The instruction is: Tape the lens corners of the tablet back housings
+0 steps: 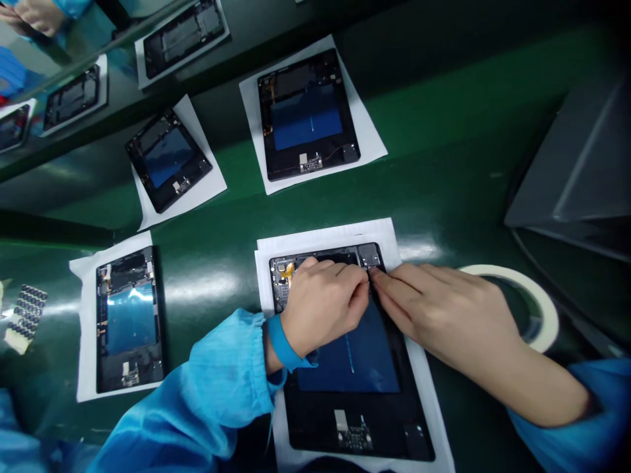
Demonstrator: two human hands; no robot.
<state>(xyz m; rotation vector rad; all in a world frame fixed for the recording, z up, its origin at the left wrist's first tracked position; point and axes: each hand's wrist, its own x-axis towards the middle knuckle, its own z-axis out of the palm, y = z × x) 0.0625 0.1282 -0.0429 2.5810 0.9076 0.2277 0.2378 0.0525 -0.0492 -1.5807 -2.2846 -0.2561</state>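
Note:
An opened black tablet (pixel 355 394) with a blue battery panel lies on white paper (pixel 335 233) right in front of me. My left hand (pixel 323 305) rests curled over its upper part, fingertips pinched near the top right corner. My right hand (pixel 444 315) comes in from the right, its fingers pressed together and meeting the left fingertips at that same corner. Whatever sits between the fingertips is too small to make out. Both arms wear blue sleeves, and a blue band circles the left wrist.
Three more opened tablets lie on paper sheets on the green belt: left (pixel 128 318), upper left (pixel 167 161), and upper middle (pixel 305 115). A tape roll (pixel 532 295) sits at right, beside a dark grey tray (pixel 582 171). A sheet of small black pads (pixel 27 312) lies far left. Another person's hand (pixel 34 13) shows top left.

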